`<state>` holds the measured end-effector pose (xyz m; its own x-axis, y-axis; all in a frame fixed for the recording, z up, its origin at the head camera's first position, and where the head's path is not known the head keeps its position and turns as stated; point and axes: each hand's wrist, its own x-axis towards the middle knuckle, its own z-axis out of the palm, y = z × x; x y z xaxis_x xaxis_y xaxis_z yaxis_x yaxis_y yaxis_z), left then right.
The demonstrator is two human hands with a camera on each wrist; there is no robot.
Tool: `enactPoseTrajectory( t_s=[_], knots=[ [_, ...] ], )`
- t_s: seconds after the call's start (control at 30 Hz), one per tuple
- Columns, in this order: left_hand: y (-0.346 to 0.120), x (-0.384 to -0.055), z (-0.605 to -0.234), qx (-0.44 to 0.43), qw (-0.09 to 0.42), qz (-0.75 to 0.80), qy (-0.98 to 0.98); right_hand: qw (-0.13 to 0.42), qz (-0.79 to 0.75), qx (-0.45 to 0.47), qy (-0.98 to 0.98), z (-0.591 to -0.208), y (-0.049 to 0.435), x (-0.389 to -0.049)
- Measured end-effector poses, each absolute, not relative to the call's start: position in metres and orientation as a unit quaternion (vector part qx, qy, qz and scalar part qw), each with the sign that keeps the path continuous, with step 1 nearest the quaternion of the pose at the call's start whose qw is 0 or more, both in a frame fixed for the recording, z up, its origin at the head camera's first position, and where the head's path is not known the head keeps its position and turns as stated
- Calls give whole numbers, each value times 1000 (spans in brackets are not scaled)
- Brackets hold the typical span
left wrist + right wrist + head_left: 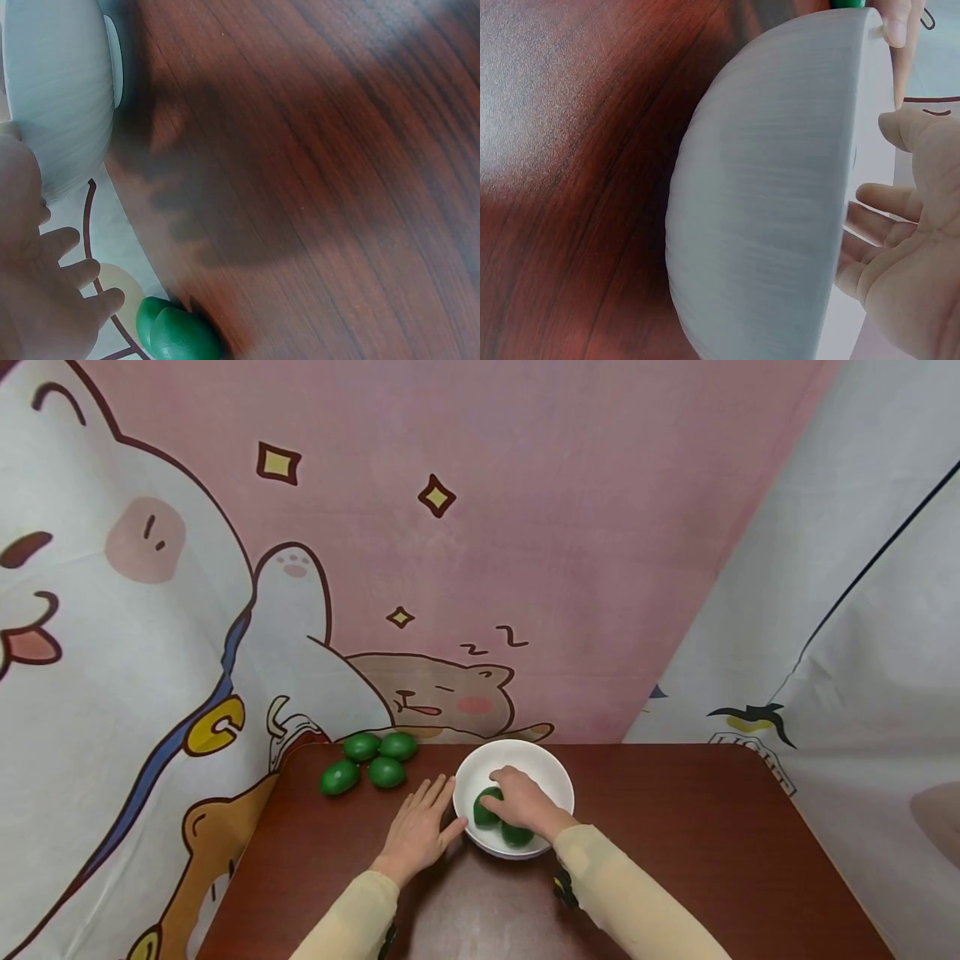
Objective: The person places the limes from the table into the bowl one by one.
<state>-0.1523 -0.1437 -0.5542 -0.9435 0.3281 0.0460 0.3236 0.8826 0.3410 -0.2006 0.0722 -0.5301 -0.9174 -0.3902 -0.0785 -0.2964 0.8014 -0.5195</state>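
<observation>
A white bowl stands on the table with two green limes visible inside, one lime at left and another lime nearer the front. My right hand reaches over the rim into the bowl, its thumb overlapping the left lime in the head view. From the right wrist, thumb and fingers stand apart with no lime visible between them. My left hand lies against the bowl's left side with fingers extended and spread, its thumb at the rim. Part of the bowl's inside is hidden behind my right hand.
Several more green limes sit in a cluster at the table's back left, beyond my left fingertips. The dark red wooden table ends at a cartoon-printed cloth hanging behind it.
</observation>
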Motion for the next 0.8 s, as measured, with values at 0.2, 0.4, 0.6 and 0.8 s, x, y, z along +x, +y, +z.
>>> enactPoseTrajectory(
  t_s=[0.2, 0.4, 0.6, 0.8],
  knots=[
    [-144, -152, -554, 167, 9, 177, 970, 81, -259, -181, 945, -528, 78, -200],
    [-143, -152, -553, 170, 3, 176, 970, 62, -261, -185, 945, -524, 89, -199],
    [-143, -152, -552, 166, 6, 179, 970, 51, -266, -177, 946, -517, 99, -198],
    [-143, -152, -552, 161, 13, 180, 970, 30, -265, -187, 945, -515, 106, -196]
  ],
)
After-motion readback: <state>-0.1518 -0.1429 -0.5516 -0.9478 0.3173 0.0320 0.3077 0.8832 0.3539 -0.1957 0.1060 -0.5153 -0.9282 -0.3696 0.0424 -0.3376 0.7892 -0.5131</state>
